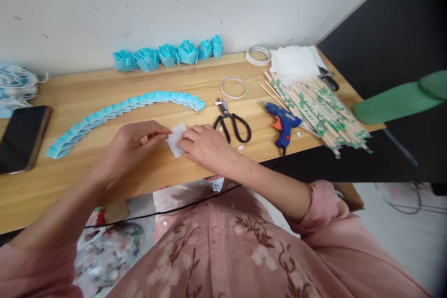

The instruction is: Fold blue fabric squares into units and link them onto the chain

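A small white square sheet [175,141], paper or thin cloth, lies low over the tabletop between my hands. My left hand [134,138] pinches its left edge between thumb and fingertips. Over its right side, the fingers of my right hand [208,145] are closed together and cover that edge. Black-handled scissors [227,118] lie open just beyond my right hand, with tiny white scraps around them. Behind both hands curves a chain of folded light-blue pieces [129,104].
Blue petal-like flowers [167,54] line the wall. Two tape rolls, one wide [259,56] and one narrow [233,87], lie behind the scissors. To the right are a blue glue gun [284,123], wrapped chopsticks [321,111] and a green bottle [394,100]. A phone [23,137] rests at left.
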